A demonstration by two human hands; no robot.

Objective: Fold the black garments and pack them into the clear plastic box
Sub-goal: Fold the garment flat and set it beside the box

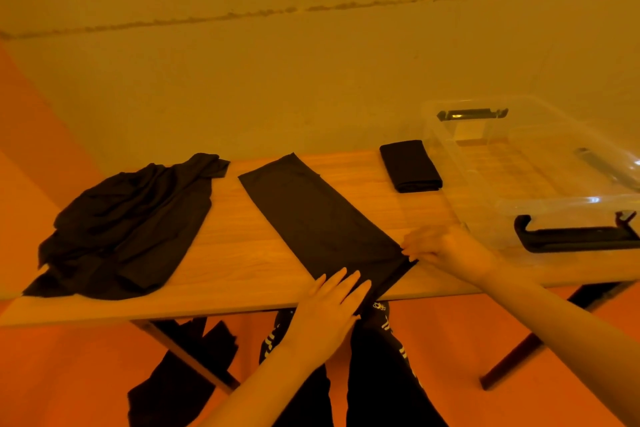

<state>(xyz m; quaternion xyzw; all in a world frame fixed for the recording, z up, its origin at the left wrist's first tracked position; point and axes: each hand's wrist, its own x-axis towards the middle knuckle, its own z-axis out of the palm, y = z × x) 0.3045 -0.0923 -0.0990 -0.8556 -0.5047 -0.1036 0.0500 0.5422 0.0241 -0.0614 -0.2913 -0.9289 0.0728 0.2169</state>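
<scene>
A black garment folded into a long strip [318, 215] lies diagonally across the middle of the wooden table [242, 274]. My left hand [332, 305] rests flat with straight fingers on its near end at the table's front edge. My right hand [446, 248] pinches the strip's near right corner. A heap of unfolded black garments [128, 225] lies at the left. One small folded black garment [410, 165] sits beside the clear plastic box [540, 191] at the right, which has black handles.
A plain wall stands right behind the table. Under the table I see its dark legs [512, 357], another black cloth [183, 374] hanging or lying at the lower left, and my own black trousers with white print on an orange floor.
</scene>
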